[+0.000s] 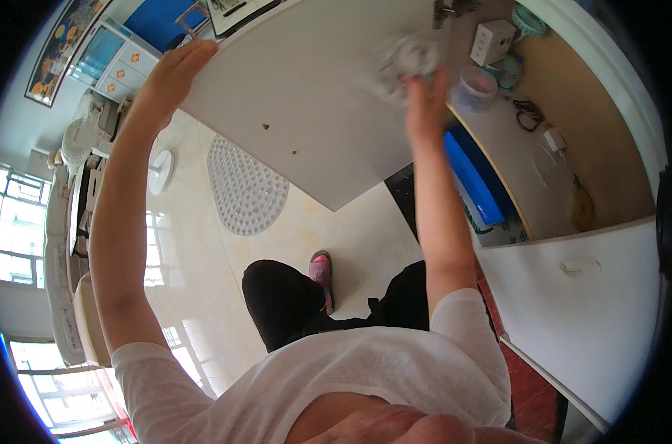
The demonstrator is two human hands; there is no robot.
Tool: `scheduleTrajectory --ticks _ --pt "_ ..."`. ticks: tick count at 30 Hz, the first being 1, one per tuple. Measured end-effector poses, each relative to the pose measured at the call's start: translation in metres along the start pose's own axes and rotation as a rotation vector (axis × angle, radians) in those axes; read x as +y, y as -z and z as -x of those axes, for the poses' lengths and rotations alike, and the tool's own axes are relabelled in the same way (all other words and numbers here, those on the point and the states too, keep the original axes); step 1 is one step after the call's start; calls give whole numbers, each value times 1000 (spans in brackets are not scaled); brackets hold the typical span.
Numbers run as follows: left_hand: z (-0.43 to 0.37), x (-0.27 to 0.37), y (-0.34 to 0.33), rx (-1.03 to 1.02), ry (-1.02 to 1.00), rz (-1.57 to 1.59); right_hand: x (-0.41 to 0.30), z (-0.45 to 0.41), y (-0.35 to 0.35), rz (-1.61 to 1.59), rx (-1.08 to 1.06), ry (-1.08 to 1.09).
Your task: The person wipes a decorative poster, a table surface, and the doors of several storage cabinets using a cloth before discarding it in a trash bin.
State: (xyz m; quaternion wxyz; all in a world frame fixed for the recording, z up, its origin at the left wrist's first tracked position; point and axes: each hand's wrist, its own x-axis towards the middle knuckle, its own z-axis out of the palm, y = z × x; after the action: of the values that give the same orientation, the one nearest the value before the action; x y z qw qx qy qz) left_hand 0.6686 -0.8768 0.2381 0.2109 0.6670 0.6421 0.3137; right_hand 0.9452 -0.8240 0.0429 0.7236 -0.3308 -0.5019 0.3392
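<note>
An open cabinet door (324, 111), pale on its inner face, spans the upper middle of the head view. My left hand (183, 66) rests against the door's outer edge, fingers together and bent over it. On the inner face near the hinge, my right hand (426, 108) presses a crumpled light cloth (411, 58), both blurred. Two small dark marks show lower on the door. Right of the cloth, the cabinet shelf (508, 150) holds a clear plastic tub (474, 89), a white box (492, 42), a green handheld fan (529, 21) and dark purple hair ties (527, 115).
Below the shelf lies a blue box (474, 177). A white cabinet door (574, 311) with a handle is at the right. A grey bath mat (247, 186) lies on the tiled floor beyond my knees. A white fan base (161, 172) stands left of it.
</note>
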Motion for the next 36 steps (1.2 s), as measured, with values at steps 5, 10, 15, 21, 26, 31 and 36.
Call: scheduleTrajectory --ticks 5,10,15,21,26,31,36 --pt "2 2 -1 36 -57 -10 29 -55 2 311 67 277" --pt "0 1 -1 42 -145 -70 105 32 -39 490 91 264" --pt "-1 0 7 137 -49 -9 63 176 -117 405 -495 259" --pt "-16 -8 8 17 -102 -18 123 154 -97 508 -183 339" --pt "-25 -27 83 -113 -877 -1112 144 55 -55 533 136 479" --pt "-32 -34 104 -176 -923 -1232 212 43 12 511 313 190" --pt "-24 -41 124 -172 -909 -1298 278 108 20 151 466 -162"
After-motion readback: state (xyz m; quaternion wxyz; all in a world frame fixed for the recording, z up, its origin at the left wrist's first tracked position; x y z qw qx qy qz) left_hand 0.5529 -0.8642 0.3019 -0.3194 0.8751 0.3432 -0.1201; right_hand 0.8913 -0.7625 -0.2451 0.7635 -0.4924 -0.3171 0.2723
